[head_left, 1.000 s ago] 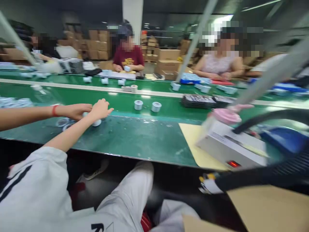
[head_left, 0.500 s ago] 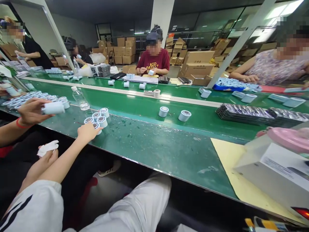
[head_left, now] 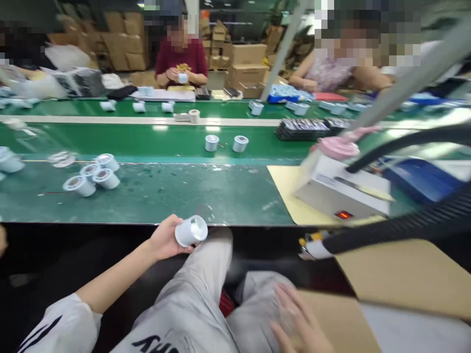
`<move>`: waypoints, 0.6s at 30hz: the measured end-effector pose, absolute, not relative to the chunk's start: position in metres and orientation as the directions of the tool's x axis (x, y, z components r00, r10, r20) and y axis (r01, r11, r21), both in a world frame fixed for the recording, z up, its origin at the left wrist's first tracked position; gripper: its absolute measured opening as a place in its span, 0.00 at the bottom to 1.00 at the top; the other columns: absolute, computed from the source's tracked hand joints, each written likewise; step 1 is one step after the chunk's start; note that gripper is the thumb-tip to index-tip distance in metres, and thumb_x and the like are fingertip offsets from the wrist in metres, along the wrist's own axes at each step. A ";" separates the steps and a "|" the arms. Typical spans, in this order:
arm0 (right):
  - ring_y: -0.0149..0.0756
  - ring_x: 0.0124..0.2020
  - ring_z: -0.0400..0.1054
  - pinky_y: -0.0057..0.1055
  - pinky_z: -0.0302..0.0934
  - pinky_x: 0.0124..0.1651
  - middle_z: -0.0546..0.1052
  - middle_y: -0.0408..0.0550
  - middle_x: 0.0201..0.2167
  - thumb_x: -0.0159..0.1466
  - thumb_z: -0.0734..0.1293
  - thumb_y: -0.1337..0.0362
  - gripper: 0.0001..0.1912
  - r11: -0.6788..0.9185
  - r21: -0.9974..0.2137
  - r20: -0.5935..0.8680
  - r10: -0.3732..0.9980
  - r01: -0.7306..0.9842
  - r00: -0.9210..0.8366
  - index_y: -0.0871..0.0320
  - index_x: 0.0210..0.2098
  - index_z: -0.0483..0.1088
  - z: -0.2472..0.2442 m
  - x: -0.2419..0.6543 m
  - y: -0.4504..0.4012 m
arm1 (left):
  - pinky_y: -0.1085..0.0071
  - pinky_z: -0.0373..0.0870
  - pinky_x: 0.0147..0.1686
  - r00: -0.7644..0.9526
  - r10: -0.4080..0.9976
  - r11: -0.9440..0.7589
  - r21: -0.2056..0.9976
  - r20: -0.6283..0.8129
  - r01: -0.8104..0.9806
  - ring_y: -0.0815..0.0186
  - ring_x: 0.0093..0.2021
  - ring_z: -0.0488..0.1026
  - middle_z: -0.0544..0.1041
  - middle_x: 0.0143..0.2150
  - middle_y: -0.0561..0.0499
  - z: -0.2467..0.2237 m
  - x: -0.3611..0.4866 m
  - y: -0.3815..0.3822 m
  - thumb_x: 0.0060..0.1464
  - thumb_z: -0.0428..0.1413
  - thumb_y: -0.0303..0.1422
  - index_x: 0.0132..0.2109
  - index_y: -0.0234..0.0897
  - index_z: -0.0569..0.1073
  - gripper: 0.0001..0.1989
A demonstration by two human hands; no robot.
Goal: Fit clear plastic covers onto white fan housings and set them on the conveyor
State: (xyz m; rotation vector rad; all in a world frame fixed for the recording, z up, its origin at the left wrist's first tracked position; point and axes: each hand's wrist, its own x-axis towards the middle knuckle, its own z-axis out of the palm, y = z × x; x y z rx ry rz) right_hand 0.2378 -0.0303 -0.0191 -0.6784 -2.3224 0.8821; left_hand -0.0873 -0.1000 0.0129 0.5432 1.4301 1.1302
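My left hand [head_left: 167,240] is closed around a pale blue, cup-shaped plastic housing [head_left: 187,233], held above my lap near the bench's front edge. The housing is tilted, and its end with something white inside faces right. Blurred at the lower right, my right hand [head_left: 300,321] is over my thigh with its fingers stretched out and nothing visible in them. On the bench [head_left: 176,196], left of my left hand, several similar housings [head_left: 106,177] sit in a cluster, with dark discs in their tops.
Two housings [head_left: 240,143] stand on the green conveyor [head_left: 158,139]. At right are a grey-white box-shaped device [head_left: 334,184] with a lit red switch, a black hose [head_left: 397,230] and a cardboard box [head_left: 408,274]. A co-worker [head_left: 182,63] sits opposite, holding a white part.
My left hand has lifted a housing from the cluster and brought it right and toward me. The view has swung right, and my right hand now shows at the bottom.
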 end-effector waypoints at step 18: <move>0.47 0.53 0.71 0.43 0.68 0.56 0.73 0.54 0.51 0.68 0.67 0.58 0.11 0.246 -0.900 0.033 0.861 0.360 -0.507 0.54 0.31 0.76 -0.012 0.228 -0.048 | 0.65 0.69 0.45 0.266 0.963 -0.060 0.917 -0.051 0.395 0.60 0.43 0.71 0.72 0.42 0.49 -0.009 0.004 -0.055 0.40 0.72 0.45 0.49 0.42 0.78 0.28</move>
